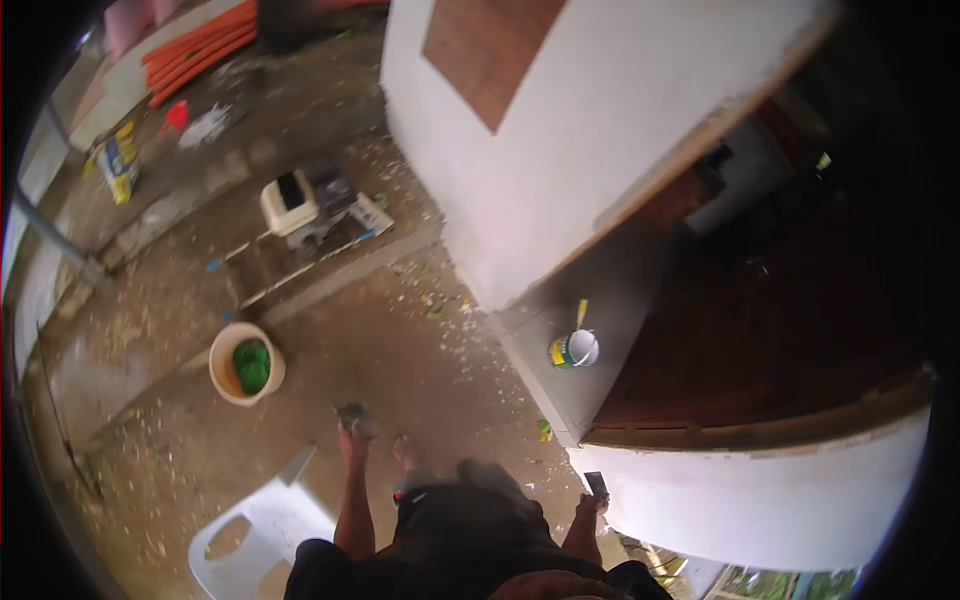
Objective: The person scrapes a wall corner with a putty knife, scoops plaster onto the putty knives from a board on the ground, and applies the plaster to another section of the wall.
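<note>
My left hand hangs low over the ground at the middle left, its fingers closed around a small dark grey object whose kind is too blurred to make out. At the lower right, my right hand grips a flat, dark, rectangular blade that looks like a putty knife. This blade is held close to the end of a low white wall; whether it touches the wall I cannot tell. My bare foot shows between the hands.
A white plastic chair stands at the lower left. Beyond it is a cream bucket with green stuff inside. A small paint can with a yellow-handled brush sits on the doorway tiles. A tall white wall rises ahead.
</note>
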`<state>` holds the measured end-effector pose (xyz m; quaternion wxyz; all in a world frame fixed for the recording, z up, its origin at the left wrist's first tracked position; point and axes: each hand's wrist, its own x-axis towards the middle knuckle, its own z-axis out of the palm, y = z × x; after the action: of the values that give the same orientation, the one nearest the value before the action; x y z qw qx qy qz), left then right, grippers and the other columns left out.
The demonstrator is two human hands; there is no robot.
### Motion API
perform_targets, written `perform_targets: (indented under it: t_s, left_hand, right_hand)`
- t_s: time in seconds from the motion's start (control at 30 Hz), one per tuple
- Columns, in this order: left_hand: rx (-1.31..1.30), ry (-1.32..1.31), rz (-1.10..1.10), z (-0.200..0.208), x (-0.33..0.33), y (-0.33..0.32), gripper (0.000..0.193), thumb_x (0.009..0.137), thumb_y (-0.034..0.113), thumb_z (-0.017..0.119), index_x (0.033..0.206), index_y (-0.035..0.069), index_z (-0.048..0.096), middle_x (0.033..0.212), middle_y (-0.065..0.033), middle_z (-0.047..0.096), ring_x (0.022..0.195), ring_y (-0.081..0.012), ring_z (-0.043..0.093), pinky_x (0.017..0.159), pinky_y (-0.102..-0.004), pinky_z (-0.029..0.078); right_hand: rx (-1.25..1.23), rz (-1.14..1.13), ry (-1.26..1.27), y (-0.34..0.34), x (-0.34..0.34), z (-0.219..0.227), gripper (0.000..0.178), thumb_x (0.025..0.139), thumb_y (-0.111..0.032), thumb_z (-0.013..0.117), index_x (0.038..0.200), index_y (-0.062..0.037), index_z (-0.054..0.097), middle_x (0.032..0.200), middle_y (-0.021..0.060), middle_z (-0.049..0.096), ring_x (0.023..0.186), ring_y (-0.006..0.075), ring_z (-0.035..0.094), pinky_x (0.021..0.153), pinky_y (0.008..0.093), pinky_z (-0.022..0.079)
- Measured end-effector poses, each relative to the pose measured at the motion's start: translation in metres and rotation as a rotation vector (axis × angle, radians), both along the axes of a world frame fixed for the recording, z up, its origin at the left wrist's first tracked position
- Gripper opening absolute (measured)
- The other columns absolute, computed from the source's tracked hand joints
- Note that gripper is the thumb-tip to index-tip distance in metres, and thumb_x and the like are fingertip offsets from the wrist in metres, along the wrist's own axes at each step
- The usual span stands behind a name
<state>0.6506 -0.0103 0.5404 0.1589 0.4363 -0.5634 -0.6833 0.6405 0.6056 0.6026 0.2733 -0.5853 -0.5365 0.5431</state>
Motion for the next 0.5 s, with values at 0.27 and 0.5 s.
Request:
perform_targets:
  t_s: [0.27,0.5]
  left_hand:
    - [-0.205,-0.335,0.372,0.066,0.082,-0.074,0.055,0.095,0.044,0.055,0.123,-0.004,0.048,0.09,-0.0154,0.063,0.067,-0.0206,0.063,0.052,-0.0315,0.049]
    - [-0.095,-0.291,0.46,0.045,0.085,-0.106,0.065,0.095,0.046,0.052,0.138,0.0,0.035,0.112,-0.0192,0.057,0.073,-0.0252,0.068,0.055,-0.0312,0.051]
  right_hand:
    - [0.263,1.094,-0.59,-0.109,-0.052,0.016,0.026,0.089,-0.013,0.047,0.09,-0.0019,0.071,0.091,0.0031,0.069,0.091,0.0185,0.063,0.074,0.0373,0.057]
    - [1.592,1.327,-1.041,-0.088,-0.271,-0.161,0.075,0.082,-0.032,0.072,0.139,-0.0013,0.034,0.139,0.0216,0.043,0.123,0.0382,0.049,0.101,0.0472,0.044]
